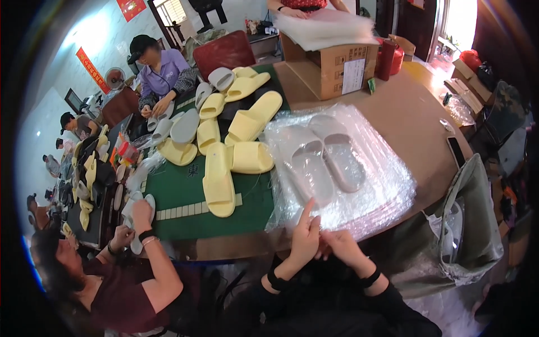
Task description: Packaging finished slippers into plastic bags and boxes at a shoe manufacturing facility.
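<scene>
A pair of pale grey slippers, the left one [309, 163] and the right one [343, 154], lies side by side on a stack of clear plastic bags [387, 185]. I cannot tell whether the top film covers them. My left hand [305, 241] is at the near edge of the stack, index finger stretched toward the left slipper's near end, other fingers curled. Close against it is my right hand [343, 247], fingers bent and pressed together. The fingertips of both hands meet; what they pinch, if anything, is too small to make out.
Several yellow slippers [219, 182] and grey ones lie on a green mat [185, 224] to the left. A cardboard box [342, 70] stands at the back, a phone [456, 151] at the right edge. A grey-green sack [471, 224] hangs open at right. Co-workers [160, 73] handle slippers on the left.
</scene>
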The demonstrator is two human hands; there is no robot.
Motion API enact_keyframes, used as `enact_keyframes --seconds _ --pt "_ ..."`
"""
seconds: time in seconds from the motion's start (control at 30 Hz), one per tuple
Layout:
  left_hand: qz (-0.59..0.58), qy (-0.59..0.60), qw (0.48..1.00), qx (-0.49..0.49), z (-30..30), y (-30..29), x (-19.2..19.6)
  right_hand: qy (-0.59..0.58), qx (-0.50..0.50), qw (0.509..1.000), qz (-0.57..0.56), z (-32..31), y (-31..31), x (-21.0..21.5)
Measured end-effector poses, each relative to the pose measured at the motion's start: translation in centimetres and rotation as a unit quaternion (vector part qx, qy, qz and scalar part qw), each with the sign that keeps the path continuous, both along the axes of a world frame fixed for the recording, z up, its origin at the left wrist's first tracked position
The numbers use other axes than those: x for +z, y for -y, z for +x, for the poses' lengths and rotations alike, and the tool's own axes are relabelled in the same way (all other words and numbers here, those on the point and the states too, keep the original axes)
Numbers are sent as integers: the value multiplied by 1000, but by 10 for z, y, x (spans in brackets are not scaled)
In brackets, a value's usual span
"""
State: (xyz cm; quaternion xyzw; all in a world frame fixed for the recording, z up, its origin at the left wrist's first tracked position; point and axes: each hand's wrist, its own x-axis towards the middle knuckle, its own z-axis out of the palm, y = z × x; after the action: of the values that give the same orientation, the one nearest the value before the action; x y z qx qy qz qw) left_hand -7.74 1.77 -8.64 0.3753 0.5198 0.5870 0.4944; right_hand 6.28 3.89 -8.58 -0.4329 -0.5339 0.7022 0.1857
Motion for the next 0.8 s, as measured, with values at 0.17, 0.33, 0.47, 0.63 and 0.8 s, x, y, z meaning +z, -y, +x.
enact_keyframes --seconds 0.17,0.33,0.47,0.63,0.8 --pt "62 -255 963 -59 7 23 56 -404 -82 887 -209 5 0 10" --pt "305 -364 862 -177 21 44 59 -426 -218 857 -194 -7 -6 31" --pt "296 -420 842 -162 13 62 108 -295 -243 921 -74 9 -9 8" --pt "551 -225 787 163 0 89 160 -323 -300 896 52 31 -37 60" --pt "724 -202 619 227 -25 125 190 -232 -349 888 191 140 -130 34"
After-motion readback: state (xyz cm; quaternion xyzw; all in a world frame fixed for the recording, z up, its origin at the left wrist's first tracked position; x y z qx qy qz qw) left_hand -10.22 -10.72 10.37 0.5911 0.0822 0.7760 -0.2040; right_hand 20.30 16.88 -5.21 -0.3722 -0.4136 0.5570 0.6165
